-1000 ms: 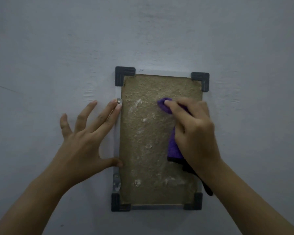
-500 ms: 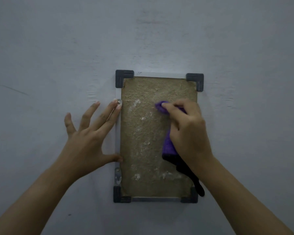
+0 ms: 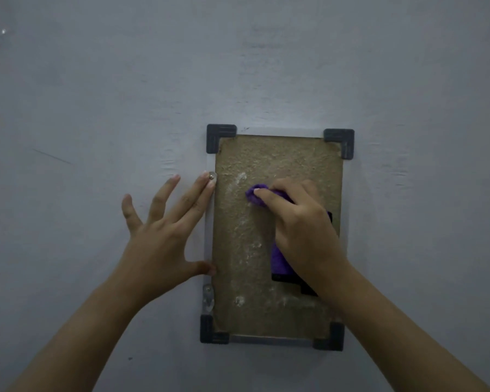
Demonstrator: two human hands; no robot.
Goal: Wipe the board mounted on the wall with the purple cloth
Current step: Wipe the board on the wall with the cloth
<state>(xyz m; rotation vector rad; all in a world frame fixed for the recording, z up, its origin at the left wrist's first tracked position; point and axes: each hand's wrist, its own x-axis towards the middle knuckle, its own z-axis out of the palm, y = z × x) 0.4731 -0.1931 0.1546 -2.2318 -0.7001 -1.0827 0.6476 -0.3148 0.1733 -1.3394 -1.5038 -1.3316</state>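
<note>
Straight ahead I see a pale grey wall (image 3: 125,94) with a tall rectangular board (image 3: 246,227) fixed to it, just below and right of the centre of my view. Its face is rough and tan, dusted with whitish smears, and it sits in a thin silver frame with dark plastic corner pieces (image 3: 219,137) at all four corners. My right hand (image 3: 303,224) rests on the board's upper middle, fingers closed down over the purple cloth (image 3: 255,195) and pressing it flat to the surface; a bunched purple fold pokes out past my fingertips toward 10 o'clock, while the rest of the cloth hangs under my palm toward 6 o'clock, ending in a dark edge. My left hand (image 3: 164,236) lies flat on the wall at the board's 9 o'clock side, fingers spread wide and holding nothing. Its index fingertip touches the frame beside a small round metal screw (image 3: 211,176), and its thumb tip touches the frame lower down. Below the thumb, a clear bracket (image 3: 208,298) sits on the left edge of the frame. Both forearms reach in from the bottom corners.
</note>
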